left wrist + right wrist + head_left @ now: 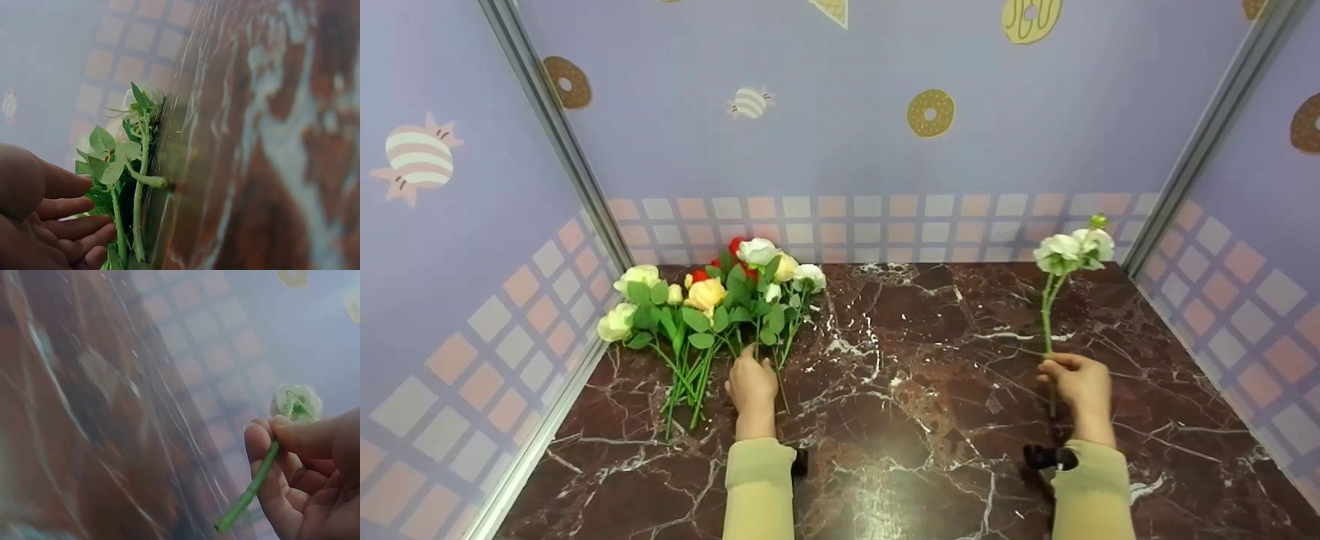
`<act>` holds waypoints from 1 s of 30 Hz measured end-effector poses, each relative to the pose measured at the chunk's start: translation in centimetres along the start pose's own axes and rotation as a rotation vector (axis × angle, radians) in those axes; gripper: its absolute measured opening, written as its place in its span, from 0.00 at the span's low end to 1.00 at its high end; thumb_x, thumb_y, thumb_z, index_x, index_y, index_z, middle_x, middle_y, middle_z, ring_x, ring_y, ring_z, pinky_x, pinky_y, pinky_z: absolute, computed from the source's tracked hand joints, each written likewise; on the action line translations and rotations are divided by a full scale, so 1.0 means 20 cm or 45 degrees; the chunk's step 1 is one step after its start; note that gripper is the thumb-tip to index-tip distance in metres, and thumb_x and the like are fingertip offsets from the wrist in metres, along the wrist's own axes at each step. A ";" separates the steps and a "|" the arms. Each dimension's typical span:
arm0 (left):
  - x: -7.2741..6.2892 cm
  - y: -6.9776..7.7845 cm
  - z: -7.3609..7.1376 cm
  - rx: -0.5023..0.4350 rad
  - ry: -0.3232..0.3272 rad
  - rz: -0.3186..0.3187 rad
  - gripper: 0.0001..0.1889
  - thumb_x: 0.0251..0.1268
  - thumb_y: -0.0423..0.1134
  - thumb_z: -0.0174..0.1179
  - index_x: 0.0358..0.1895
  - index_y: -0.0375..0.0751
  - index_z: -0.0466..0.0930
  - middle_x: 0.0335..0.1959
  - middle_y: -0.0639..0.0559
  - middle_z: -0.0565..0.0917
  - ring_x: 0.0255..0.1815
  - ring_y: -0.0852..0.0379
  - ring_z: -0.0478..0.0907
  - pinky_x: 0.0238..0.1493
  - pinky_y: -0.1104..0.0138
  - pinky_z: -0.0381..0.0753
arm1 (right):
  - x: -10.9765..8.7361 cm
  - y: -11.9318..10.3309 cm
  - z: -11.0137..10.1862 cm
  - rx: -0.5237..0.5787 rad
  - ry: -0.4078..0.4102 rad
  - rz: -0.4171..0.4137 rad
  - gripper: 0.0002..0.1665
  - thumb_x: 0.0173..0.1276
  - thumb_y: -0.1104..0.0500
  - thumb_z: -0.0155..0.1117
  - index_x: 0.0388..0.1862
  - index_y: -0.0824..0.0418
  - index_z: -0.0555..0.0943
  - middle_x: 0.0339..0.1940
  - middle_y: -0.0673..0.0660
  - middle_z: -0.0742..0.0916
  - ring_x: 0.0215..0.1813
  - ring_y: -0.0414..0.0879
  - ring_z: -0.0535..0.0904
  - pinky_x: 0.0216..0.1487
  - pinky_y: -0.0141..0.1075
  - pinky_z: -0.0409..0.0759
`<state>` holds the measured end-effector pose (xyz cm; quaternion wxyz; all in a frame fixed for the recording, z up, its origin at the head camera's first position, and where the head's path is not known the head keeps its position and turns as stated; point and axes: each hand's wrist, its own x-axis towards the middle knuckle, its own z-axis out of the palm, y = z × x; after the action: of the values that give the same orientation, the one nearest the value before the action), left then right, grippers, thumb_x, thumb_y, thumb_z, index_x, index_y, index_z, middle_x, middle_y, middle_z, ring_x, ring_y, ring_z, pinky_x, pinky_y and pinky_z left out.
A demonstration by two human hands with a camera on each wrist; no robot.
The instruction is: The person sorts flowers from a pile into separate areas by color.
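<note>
On the right, my right hand (1078,381) pinches the green stem of a white flower (1059,253) between thumb and fingers. Its two blooms and a small bud point up and away. The cut lower end of the stem (247,502) sticks out below the fingers in the right wrist view. My left hand (753,384) is at the stems of a pile of flowers on the left, its fingers loosely bent. In the left wrist view a gap shows between thumb and fingers, with leafy stems (140,197) just beyond the fingertips.
The pile holds pale yellow roses (617,322), a peach rose (706,295), white blooms (757,252) and red ones behind, partly hidden by leaves. It lies on a dark marbled table (915,375). Patterned purple walls (840,142) enclose the back and both sides.
</note>
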<state>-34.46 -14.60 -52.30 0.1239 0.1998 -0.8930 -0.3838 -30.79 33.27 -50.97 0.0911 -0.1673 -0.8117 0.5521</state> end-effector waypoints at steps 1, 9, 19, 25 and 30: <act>0.00 0.00 0.00 0.016 -0.008 -0.002 0.24 0.78 0.37 0.56 0.74 0.37 0.71 0.69 0.34 0.78 0.68 0.34 0.75 0.72 0.41 0.68 | 0.01 0.01 -0.03 -0.010 0.003 0.007 0.23 0.73 0.66 0.66 0.62 0.78 0.78 0.28 0.49 0.93 0.24 0.31 0.86 0.27 0.24 0.82; 0.01 0.00 -0.01 0.096 -0.060 -0.035 0.25 0.78 0.37 0.56 0.75 0.38 0.69 0.68 0.35 0.80 0.64 0.35 0.78 0.70 0.42 0.68 | 0.15 0.06 -0.25 -0.136 0.036 0.066 0.23 0.74 0.66 0.61 0.62 0.80 0.77 0.22 0.40 0.88 0.22 0.30 0.84 0.26 0.23 0.81; 0.01 -0.01 -0.04 0.091 -0.034 -0.090 0.21 0.76 0.31 0.54 0.68 0.39 0.78 0.63 0.36 0.83 0.62 0.36 0.80 0.68 0.43 0.73 | 0.28 0.12 -0.45 -0.600 0.074 0.115 0.20 0.73 0.61 0.62 0.56 0.75 0.83 0.26 0.56 0.92 0.37 0.55 0.87 0.61 0.57 0.79; 0.01 0.01 -0.05 0.045 -0.033 -0.126 0.18 0.77 0.35 0.56 0.66 0.43 0.81 0.61 0.41 0.86 0.58 0.37 0.83 0.54 0.43 0.84 | 0.32 0.15 -0.51 -0.819 0.069 0.102 0.21 0.69 0.59 0.61 0.56 0.70 0.84 0.58 0.74 0.84 0.59 0.78 0.75 0.62 0.64 0.78; 0.00 0.02 -0.05 -0.089 -0.024 -0.104 0.19 0.75 0.31 0.58 0.66 0.39 0.81 0.59 0.38 0.86 0.56 0.39 0.85 0.56 0.45 0.85 | 0.32 0.18 -0.52 -0.867 0.074 0.105 0.19 0.65 0.62 0.56 0.46 0.74 0.85 0.54 0.77 0.84 0.54 0.79 0.77 0.51 0.62 0.83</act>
<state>-34.13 -15.02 -51.31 0.1066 0.2280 -0.8713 -0.4214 -32.67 45.86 -50.72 0.0307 -0.2363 -0.9391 0.2476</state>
